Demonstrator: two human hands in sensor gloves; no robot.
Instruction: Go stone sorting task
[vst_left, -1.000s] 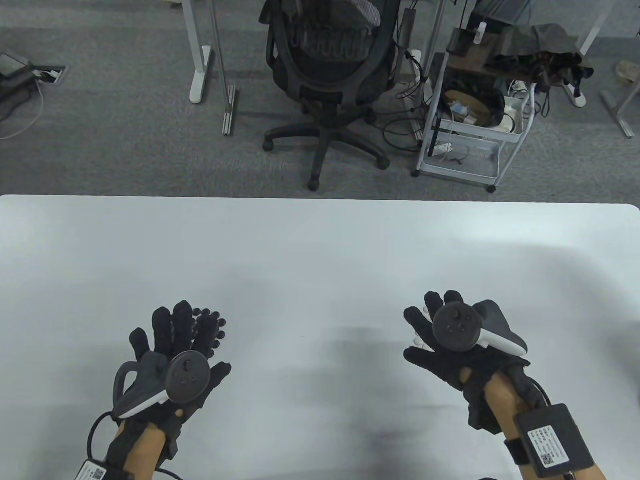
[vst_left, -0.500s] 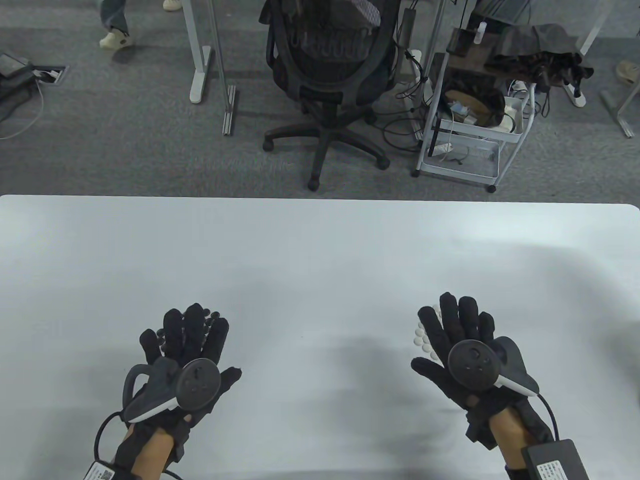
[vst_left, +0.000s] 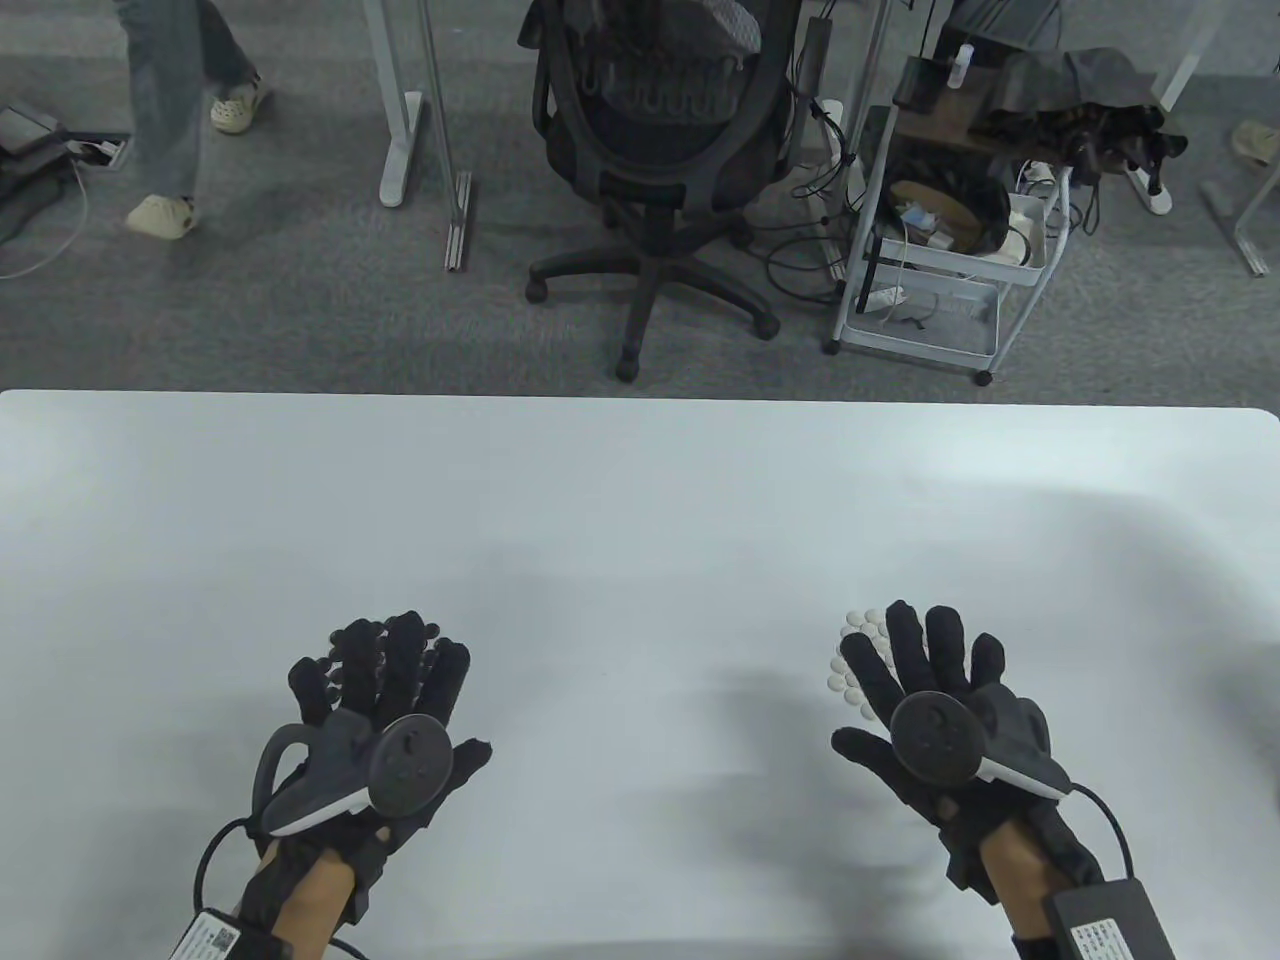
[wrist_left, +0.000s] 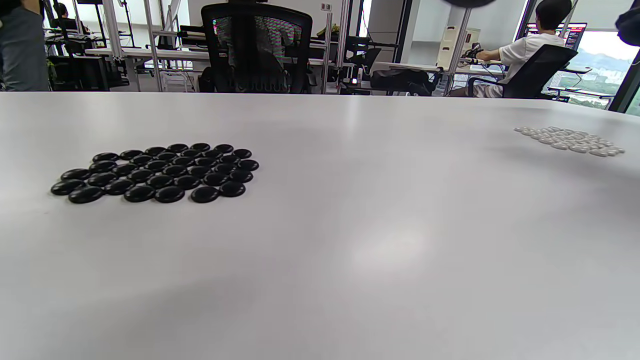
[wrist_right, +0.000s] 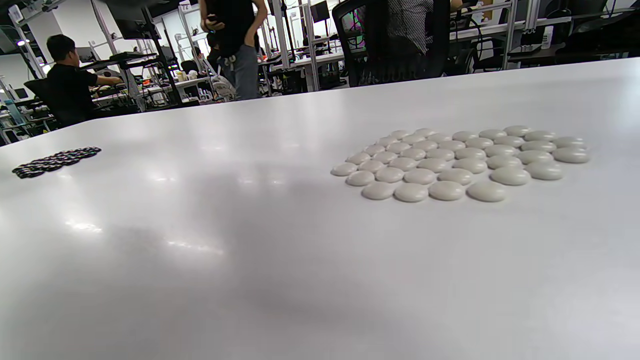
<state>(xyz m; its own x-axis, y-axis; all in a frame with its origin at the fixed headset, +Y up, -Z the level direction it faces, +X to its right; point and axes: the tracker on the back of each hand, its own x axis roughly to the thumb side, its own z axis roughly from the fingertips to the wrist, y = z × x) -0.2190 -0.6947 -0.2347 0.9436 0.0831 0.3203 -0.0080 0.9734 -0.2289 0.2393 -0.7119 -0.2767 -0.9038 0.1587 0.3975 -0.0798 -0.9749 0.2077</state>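
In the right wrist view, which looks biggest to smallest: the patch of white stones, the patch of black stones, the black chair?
1. Patch of white stones, close to the camera.
2. Black chair, farther off and cut by the frame.
3. Patch of black stones, small only through distance.

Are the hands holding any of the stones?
Nothing seems held. The left hand is spread flat above the black stones, the right hand above the white stones; both wrist views show the stones lying flat on the table.

left wrist label (vst_left: 213, 937): white sticker with a QR code, bottom left of the table view, print way too small to read
right wrist box label (vst_left: 1104, 938): white sticker, bottom right, QR code plus tiny lines, unreadable
everything else: no legible text
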